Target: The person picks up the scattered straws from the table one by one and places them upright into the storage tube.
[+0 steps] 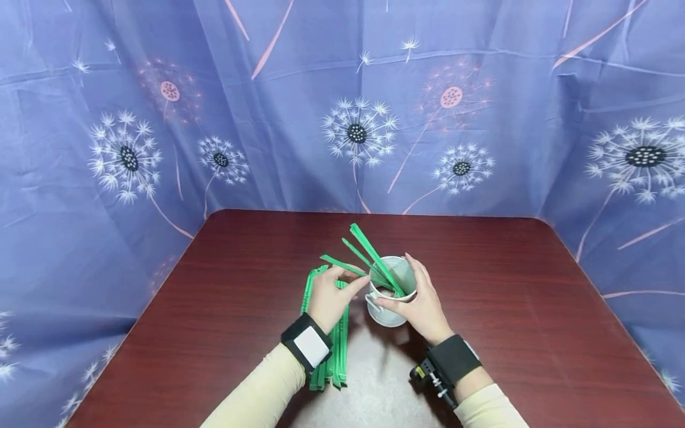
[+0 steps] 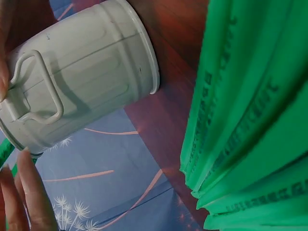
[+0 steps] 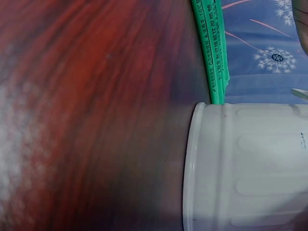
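Well off far table edge [image 1: 369,216]: bucket [image 1: 387,316]

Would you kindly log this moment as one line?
right hand: grips white pail | left hand: pinches green printed strip at pail's mouth | more strips: leaning in pail | strip pile: on table
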`<state>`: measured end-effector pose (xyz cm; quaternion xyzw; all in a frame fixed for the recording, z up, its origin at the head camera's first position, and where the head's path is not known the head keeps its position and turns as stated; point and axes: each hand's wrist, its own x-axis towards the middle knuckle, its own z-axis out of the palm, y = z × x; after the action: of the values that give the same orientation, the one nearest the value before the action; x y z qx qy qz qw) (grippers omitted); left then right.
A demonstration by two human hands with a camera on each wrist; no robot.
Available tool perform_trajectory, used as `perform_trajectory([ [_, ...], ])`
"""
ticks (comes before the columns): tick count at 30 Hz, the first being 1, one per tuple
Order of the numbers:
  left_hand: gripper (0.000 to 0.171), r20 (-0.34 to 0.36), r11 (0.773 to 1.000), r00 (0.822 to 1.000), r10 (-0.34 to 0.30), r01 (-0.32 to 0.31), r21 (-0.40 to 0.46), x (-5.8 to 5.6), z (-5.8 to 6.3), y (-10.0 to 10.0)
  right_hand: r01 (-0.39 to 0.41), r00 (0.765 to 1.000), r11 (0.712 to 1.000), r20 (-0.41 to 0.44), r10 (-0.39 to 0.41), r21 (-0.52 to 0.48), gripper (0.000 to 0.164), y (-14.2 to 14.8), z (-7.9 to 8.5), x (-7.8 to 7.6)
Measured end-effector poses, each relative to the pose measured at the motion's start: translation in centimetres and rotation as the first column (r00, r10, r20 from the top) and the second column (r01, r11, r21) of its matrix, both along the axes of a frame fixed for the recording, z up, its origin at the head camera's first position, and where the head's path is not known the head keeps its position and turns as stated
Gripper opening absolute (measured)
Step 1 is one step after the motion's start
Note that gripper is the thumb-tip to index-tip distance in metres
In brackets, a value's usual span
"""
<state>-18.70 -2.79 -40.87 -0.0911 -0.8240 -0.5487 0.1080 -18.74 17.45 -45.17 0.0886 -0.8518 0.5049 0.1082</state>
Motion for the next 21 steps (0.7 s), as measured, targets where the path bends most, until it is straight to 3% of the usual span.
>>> perform_trajectory([
  [5,0.013,-0.085,0.986,0.995,-0.044,0.029,-0.167,-0.4,-0.1,0.2,-0.006,1.0,1.0,0.017,0.006,-0.004,0.108,0.0,0.1,0.1],
  [11,0.013,-0.056,0.96,0.994,-0.095,0.076,-0.269,-0.2,0.0,0.5,-0.003,0.999,1.0,0.035,0.003,-0.008,0.108,0.1,-0.2,0.1],
  [17,0.013,-0.008,0.952,0.987,-0.158,0.15,-0.267,-0.5,-0.2,-0.1,-0.007,1.0,1.0,0.031,0.007,-0.004,0.108,0.0,-0.2,0.0],
  [21,0.021,0.053,0.96,0.987,-0.154,0.162,-0.229,-0.7,-0.3,-1.2,-0.004,1.0,1.0,0.03,0.004,-0.008,0.108,-0.1,-0.1,-0.1],
])
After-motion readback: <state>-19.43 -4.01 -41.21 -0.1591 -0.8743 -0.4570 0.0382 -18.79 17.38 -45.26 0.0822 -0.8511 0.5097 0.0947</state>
